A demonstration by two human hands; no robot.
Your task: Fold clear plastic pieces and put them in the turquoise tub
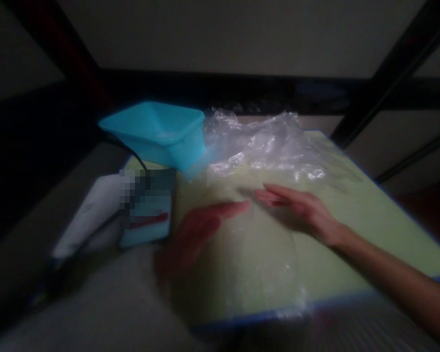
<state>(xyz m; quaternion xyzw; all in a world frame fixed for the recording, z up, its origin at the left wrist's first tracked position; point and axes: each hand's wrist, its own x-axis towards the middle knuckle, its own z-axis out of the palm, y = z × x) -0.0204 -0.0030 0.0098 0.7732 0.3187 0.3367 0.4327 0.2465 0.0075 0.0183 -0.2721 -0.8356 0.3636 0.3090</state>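
Observation:
My left hand (196,234) is smeared by motion, but its fingers reach forward and to the right, stretched out over the table. Opposite it, my right hand (298,203) points left with straight fingers laid together, and nothing shows in its grasp. Between and below the hands a clear plastic bag (260,264) lies flat, its near end at the table's front edge. Behind them is a heap of crumpled clear plastic (267,142). Whether either hand touches the flat bag, I cannot tell.
A turquoise plastic basin (187,146) stands at the table's back left. Nearer are a flat dark-and-pale-blue object (146,237), partly pixelated, and a white object (90,215) with a dark cord (134,154). The yellow-green table (374,234) has a blue edge.

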